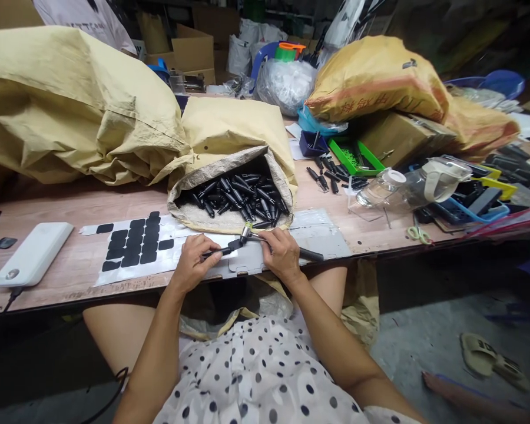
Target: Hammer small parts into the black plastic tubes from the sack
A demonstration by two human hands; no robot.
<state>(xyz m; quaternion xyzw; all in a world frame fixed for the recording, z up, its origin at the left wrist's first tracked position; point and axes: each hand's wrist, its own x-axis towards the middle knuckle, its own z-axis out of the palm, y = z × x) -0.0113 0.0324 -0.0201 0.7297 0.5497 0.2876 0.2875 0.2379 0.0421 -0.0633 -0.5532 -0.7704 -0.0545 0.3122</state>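
My left hand (195, 259) is closed round a slim black plastic part (223, 251), which points right above a grey board (256, 259). A small hammer (311, 254) with a metal head and black grip is in my right hand (281, 252), its fingers wrapped round the shaft. The hammer head (246, 231) is at the tip of the black part; whether they touch I cannot tell. Just beyond my hands, a paper sack (229, 154) lies with its mouth towards me, full of similar black parts (242, 194).
On the left are a sheet of black stickers (132, 242) and a white power bank (33, 254). A large sack (75, 106) stands behind them. To the right are a green tray (357, 158), loose black parts (331, 174), a clear jug (433, 182), scissors (418, 234) and a blue basket (477, 206).
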